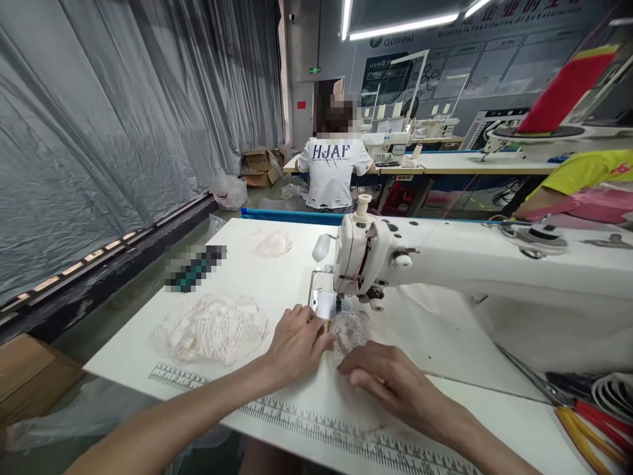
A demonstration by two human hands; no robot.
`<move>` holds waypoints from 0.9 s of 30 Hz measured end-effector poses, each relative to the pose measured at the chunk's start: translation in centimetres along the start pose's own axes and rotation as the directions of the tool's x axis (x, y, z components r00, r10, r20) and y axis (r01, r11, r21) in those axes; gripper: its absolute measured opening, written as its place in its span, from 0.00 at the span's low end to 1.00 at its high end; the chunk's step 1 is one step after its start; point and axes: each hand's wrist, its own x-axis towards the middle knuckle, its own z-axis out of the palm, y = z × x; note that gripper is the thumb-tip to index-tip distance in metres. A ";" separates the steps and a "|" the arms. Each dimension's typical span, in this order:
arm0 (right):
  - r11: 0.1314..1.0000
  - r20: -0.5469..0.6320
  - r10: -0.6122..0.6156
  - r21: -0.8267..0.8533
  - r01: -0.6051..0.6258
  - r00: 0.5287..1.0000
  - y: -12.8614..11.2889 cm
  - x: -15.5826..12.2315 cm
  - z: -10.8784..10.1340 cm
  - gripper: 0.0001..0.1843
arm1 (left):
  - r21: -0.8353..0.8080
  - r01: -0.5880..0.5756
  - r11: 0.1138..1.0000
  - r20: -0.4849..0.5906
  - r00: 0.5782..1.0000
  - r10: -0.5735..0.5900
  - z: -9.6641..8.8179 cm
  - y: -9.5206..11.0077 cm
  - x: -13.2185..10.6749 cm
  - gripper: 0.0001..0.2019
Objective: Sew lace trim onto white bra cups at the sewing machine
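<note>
A white sewing machine (366, 257) stands on a white table. A sheer white lace piece (350, 330) lies at its needle, its far edge by the metal plate (322, 305). My left hand (299, 343) is closed beside the plate, thumb and fingertips at the lace's left edge. My right hand (388, 376) curls over the near right part of the lace, thumb tucked under the fingers. The grip of both hands is partly hidden. Further left lies a heap of white lace pieces (217, 330) with reddish threads.
A smaller pale fabric piece (274, 244) and a blurred-out dark object (195, 269) lie at the far left. Scissors (537, 376) with yellow-red handles rest at the right. A printed ruler (306, 422) runs along the front edge. A person in a white shirt (332, 171) sits ahead.
</note>
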 end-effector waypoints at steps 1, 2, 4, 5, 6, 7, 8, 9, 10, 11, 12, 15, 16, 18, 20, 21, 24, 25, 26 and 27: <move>0.999 -0.048 0.043 0.028 -0.042 0.998 0.1 -0.2 0.1 0.19 | 0.016 0.034 0.999 0.009 0.999 -0.034 0.0 0.3 -0.3 0.15; 0.995 -0.117 0.100 0.008 -0.100 0.988 0.4 -0.3 0.2 0.18 | 0.036 0.054 0.998 0.009 0.998 -0.054 0.1 0.6 -0.5 0.17; 0.963 -0.257 0.195 -0.132 -0.234 0.947 1.6 -0.1 0.7 0.16 | 0.057 0.080 0.995 0.005 0.997 -0.080 0.6 0.7 -0.3 0.19; 0.932 -0.307 0.223 -0.210 -0.294 0.925 2.3 0.2 1.0 0.16 | 0.047 0.098 0.994 0.011 0.995 -0.099 0.9 0.7 0.0 0.18; 0.900 -0.333 0.242 -0.274 -0.339 0.911 3.0 0.5 1.2 0.16 | 0.025 0.119 0.993 0.023 0.993 -0.119 1.2 0.7 0.3 0.16; 0.876 -0.340 0.258 -0.312 -0.367 0.904 3.5 0.9 1.4 0.17 | -0.004 0.137 0.991 0.038 0.990 -0.137 1.3 0.8 0.6 0.14; 0.865 -0.332 0.270 -0.328 -0.379 0.904 3.7 1.3 1.5 0.17 | -0.034 0.151 0.988 0.052 0.987 -0.149 1.3 1.0 0.7 0.10; 0.866 -0.312 0.280 -0.326 -0.379 0.908 3.6 1.5 1.5 0.16 | -0.052 0.154 0.987 0.061 0.987 -0.151 1.2 1.3 0.7 0.07; 0.875 -0.284 0.286 -0.313 -0.370 0.915 3.2 1.5 1.4 0.15 | -0.080 0.148 0.986 0.069 0.987 -0.142 0.8 1.6 0.4 0.05; 0.886 -0.245 0.283 -0.303 -0.350 0.927 2.4 1.3 1.1 0.14 | -0.128 0.141 0.982 0.082 0.988 -0.131 0.4 2.0 -0.2 0.05; 0.904 -0.190 0.285 -0.273 -0.329 0.940 1.4 0.9 0.8 0.13 | -0.209 0.144 0.967 0.107 0.986 -0.124 -0.2 2.4 -1.1 0.04; 0.936 0.065 0.344 0.053 -0.347 0.937 -2.6 -0.9 -0.3 0.11 | -0.652 0.276 0.706 0.266 0.956 -0.127 -2.3 3.5 -4.7 0.04; 0.890 0.165 0.367 0.225 -0.397 0.915 -4.0 -1.6 -0.6 0.10 | -0.776 0.342 0.529 0.326 0.937 -0.126 -2.9 3.8 -5.9 0.06; 0.714 0.330 0.368 0.499 -0.491 0.869 -6.3 -2.5 -0.8 0.12 | -0.873 0.445 0.200 0.432 0.896 -0.106 -3.8 4.2 -8.0 0.12; 0.541 0.424 0.338 0.643 -0.542 0.840 -7.9 -3.0 -0.4 0.15 | -0.853 0.522 0.006 0.521 0.852 -0.055 -4.2 4.4 -9.7 0.19; 0.475 0.449 0.322 0.685 -0.553 0.833 -8.4 -3.1 0.0 0.16 | -0.832 0.553 -0.040 0.555 0.832 -0.025 -4.2 4.4 -10.5 0.22; 0.357 0.470 0.321 0.744 -0.565 0.822 -9.3 -3.5 1.6 0.13 | -0.789 0.610 -0.074 0.607 0.792 0.055 -4.0 4.2 -12.5 0.24; 0.327 0.477 0.331 0.752 -0.573 0.814 -9.6 -3.8 2.2 0.13 | -0.782 0.620 -0.067 0.617 0.785 0.066 -3.8 4.1 -13.1 0.24; 0.298 0.489 0.342 0.753 -0.587 0.802 -9.7 -4.0 2.8 0.13 | -0.772 0.633 -0.059 0.629 0.774 0.078 -3.7 4.0 -13.7 0.25; 0.271 0.505 0.354 0.750 -0.603 0.787 -9.9 -4.4 3.4 0.14 | -0.761 0.647 -0.052 0.642 0.762 0.088 -3.5 4.0 -14.3 0.25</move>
